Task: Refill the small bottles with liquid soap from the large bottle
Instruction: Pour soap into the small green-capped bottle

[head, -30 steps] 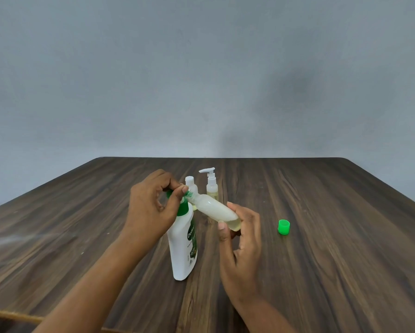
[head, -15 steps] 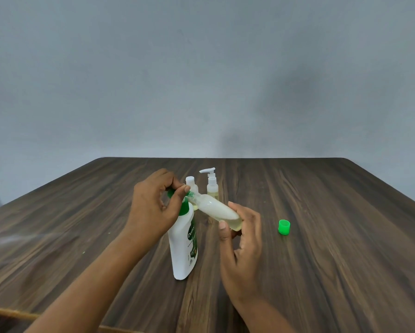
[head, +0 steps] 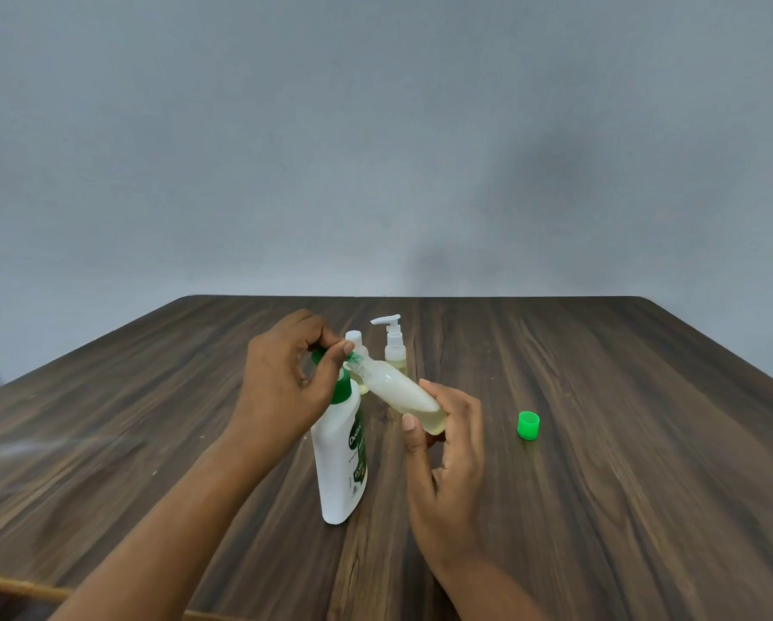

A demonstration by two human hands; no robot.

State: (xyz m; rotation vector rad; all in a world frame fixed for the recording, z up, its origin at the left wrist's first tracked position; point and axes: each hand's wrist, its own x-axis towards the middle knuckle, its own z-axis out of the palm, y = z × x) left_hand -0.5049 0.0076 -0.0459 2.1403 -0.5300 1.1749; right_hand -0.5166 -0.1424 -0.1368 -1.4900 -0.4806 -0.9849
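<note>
The large white soap bottle (head: pixel 339 463) with a green top stands upright on the dark wooden table (head: pixel 622 441). My left hand (head: pixel 286 378) is closed around its green pump head. My right hand (head: pixel 447 445) grips the base of a small clear bottle (head: pixel 398 389), tilted with its open neck against the green nozzle; pale liquid fills most of it. Behind stand a small white-capped bottle (head: pixel 354 340), partly hidden, and a small pump-top bottle (head: pixel 394 345).
A loose green cap (head: pixel 528 425) lies on the table to the right of my right hand. The table's near edge runs along the bottom left. A plain grey wall rises behind the far edge.
Hardly anything has moved. Both hands keep their grips, and the small bottle stays tilted at the green nozzle.
</note>
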